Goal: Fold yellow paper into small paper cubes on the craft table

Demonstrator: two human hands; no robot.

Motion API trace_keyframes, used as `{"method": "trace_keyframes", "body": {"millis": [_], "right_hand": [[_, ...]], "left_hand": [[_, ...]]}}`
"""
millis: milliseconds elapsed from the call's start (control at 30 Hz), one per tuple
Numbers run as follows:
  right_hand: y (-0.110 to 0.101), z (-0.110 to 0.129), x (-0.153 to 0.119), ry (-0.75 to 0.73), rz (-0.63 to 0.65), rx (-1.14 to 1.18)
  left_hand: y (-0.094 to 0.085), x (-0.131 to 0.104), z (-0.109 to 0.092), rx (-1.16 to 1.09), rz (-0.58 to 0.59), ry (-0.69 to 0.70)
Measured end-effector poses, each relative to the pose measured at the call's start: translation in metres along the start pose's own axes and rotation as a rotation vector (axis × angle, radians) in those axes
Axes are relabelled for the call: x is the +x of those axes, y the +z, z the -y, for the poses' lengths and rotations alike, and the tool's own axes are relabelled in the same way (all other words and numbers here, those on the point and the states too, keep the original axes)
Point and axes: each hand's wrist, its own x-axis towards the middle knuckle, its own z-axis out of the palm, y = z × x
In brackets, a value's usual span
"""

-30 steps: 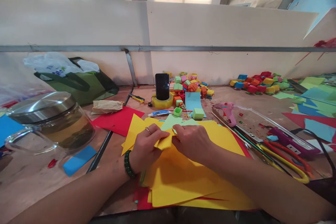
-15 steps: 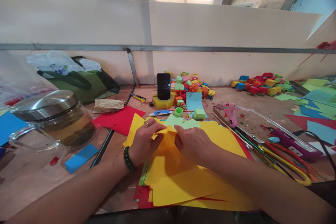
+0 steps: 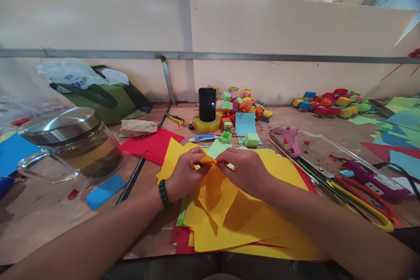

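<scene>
Our left hand (image 3: 185, 173), right hand (image 3: 246, 170) pinched folded yellow paper (image 3: 207, 159); phone (image 3: 207, 104) stood twelve o'clock, glue gun (image 3: 290, 140) two. Jug (image 3: 74, 140), ten, held brown liquid (image 3: 101, 154); green bag (image 3: 105, 107), eleven, white plastic (image 3: 70, 74).

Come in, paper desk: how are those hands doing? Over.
Left hand, right hand both pinching folded yellow paper. Yellow sheets underneath. Glass jug off left, pink glue gun off right, neither obstructing.

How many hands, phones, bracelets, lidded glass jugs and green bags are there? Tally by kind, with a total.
Hands: 2 (left hand, right hand)
Phone: 1
Bracelet: 1
Lidded glass jug: 1
Green bag: 1
Total: 6
</scene>
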Motion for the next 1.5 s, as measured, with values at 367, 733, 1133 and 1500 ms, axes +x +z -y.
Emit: {"method": "trace_keyframes", "body": {"millis": [367, 733, 1133, 1500], "right_hand": [[0.001, -0.008, 0.009, 0.147, 0.135, 0.186], [-0.008, -0.009, 0.011, 0.093, -0.054, 0.744], [0.005, -0.013, 0.01, 0.194, 0.252, 0.443], [-0.003, -0.021, 0.017, 0.185, 0.291, 0.888]], "left_hand": [[0.001, -0.003, 0.006, 0.043, 0.109, -0.165], [0.004, -0.005, 0.004, 0.153, 0.213, -0.143], [0.002, -0.003, 0.0, 0.046, 0.209, -0.193], [0.001, -0.004, -0.002, -0.012, 0.198, -0.185]]}}
